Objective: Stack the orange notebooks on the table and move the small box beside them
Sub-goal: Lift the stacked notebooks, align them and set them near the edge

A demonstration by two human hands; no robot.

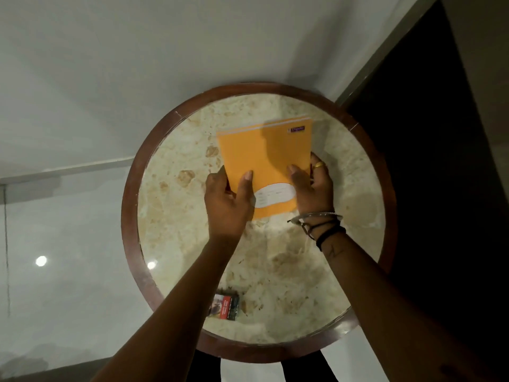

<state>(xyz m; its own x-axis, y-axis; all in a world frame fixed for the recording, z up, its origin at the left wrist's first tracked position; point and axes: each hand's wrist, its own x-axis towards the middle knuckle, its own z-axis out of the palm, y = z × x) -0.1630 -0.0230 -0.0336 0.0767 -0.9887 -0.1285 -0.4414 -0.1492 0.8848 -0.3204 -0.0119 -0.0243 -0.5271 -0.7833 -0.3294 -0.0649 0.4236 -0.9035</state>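
Observation:
Orange notebooks (261, 158) lie stacked near the middle of a round marble table (330, 271), the top one showing a white oval label. The edge of another notebook shows along the far side beneath it. My left hand (228, 205) grips the stack's near left edge, thumb on the cover. At the near right edge my right hand (311, 186), with a ring and bracelets, holds the stack the same way. A small red and black box (224, 306) lies on the table's near side, partly hidden by my left forearm.
The table has a dark wooden rim (129, 216) and stands close to a white wall corner. A dark doorway or panel (427, 133) rises on the right. Shiny pale floor (55, 271) spreads to the left.

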